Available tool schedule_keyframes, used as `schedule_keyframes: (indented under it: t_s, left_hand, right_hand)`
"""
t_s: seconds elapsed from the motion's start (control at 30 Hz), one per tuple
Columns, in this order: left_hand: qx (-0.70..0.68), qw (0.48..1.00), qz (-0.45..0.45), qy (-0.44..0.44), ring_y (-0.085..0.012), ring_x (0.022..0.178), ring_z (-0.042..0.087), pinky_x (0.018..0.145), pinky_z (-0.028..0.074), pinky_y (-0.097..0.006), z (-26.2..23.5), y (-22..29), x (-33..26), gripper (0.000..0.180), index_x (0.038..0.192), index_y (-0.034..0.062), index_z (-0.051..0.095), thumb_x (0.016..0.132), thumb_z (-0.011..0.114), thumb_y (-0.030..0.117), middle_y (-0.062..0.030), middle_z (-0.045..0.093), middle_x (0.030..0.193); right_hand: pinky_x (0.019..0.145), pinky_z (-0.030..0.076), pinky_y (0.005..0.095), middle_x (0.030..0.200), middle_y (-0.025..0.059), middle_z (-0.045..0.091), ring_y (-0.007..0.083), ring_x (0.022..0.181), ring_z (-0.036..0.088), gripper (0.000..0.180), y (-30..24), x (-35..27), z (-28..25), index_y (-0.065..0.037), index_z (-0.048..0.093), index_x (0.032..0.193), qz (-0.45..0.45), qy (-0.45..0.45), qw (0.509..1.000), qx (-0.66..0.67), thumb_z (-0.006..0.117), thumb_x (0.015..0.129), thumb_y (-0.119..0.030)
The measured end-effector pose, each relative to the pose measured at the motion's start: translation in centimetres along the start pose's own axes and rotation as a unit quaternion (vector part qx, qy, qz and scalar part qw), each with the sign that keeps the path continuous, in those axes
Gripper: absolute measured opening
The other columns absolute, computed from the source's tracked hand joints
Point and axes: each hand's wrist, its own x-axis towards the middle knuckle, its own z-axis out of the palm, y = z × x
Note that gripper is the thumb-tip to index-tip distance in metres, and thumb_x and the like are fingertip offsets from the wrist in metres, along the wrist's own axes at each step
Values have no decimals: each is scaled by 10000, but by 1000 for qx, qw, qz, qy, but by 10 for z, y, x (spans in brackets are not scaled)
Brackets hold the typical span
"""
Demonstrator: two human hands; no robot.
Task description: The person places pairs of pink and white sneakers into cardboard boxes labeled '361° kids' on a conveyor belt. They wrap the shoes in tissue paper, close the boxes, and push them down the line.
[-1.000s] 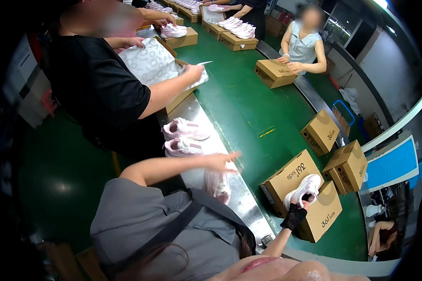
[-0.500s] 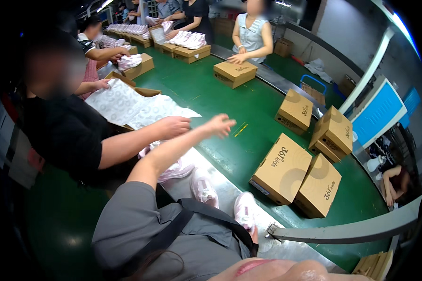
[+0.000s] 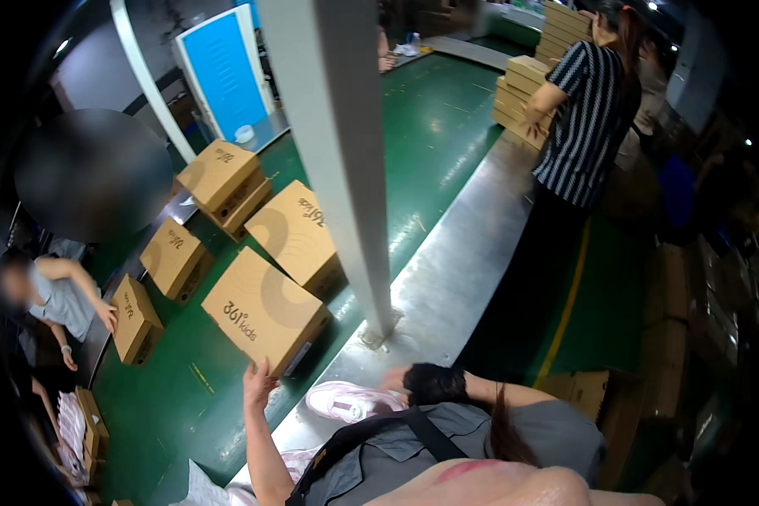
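Observation:
My left hand (image 3: pixel 258 384) reaches up to the near corner of a brown shoe box (image 3: pixel 266 309) on the green conveyor belt (image 3: pixel 185 396), fingers spread and touching its edge. My right hand (image 3: pixel 394 381), with a black wrist wrap, is closed over the heel end of a pale pink shoe (image 3: pixel 346 401). The shoe lies on the metal ledge (image 3: pixel 455 278) beside the belt. A second pale shoe shows partly below it, by my chest strap.
A grey post (image 3: pixel 346 169) rises from the ledge just beyond my hands. Several more brown boxes (image 3: pixel 299 232) lie on the belt. A person in a striped top (image 3: pixel 584 118) handles stacked boxes (image 3: pixel 523 84) further along. Another person (image 3: pixel 59 295) holds a box at left.
My view has swung round toward the other end of the belt. My left hand moved from open air onto the box corner. My right hand came down onto the pink shoe on the ledge.

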Motion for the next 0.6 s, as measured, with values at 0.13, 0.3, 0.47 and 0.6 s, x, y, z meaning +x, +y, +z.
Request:
schedule_keyframes:
  t_s: [0.13,0.3,0.47,0.6]
  left_hand:
    - [5,998,33,58,-154,505,531,380,415,-234,18,21,-12,657,1268,14,283,761,614,271,-124,585,838]
    - [106,965,211,116,-131,724,563,565,461,-243,23,81,-64,452,1145,-24,407,788,579,194,-108,571,946]
    - [29,942,332,39,-111,720,532,590,448,-237,83,120,-80,417,1197,-7,385,874,473,242,-60,560,926]
    - [-76,947,310,32,-145,666,541,620,464,-278,61,94,-71,477,1229,-32,367,898,423,307,-91,573,853]
  right_hand:
    - [931,356,350,1240,191,390,307,1139,400,491,-3,27,-3,-58,403,1199,50,108,988,-102,521,729,-140]
    - [914,264,527,1296,233,232,386,1201,256,752,-19,130,5,-68,260,1300,22,233,949,-210,608,635,-114]
    - [915,242,561,1307,233,255,369,1215,265,766,36,190,32,-77,206,1309,134,263,949,-110,581,642,-93]
    - [866,386,330,1146,192,481,287,1068,470,688,18,177,24,-5,313,1222,89,303,929,195,642,644,-185]
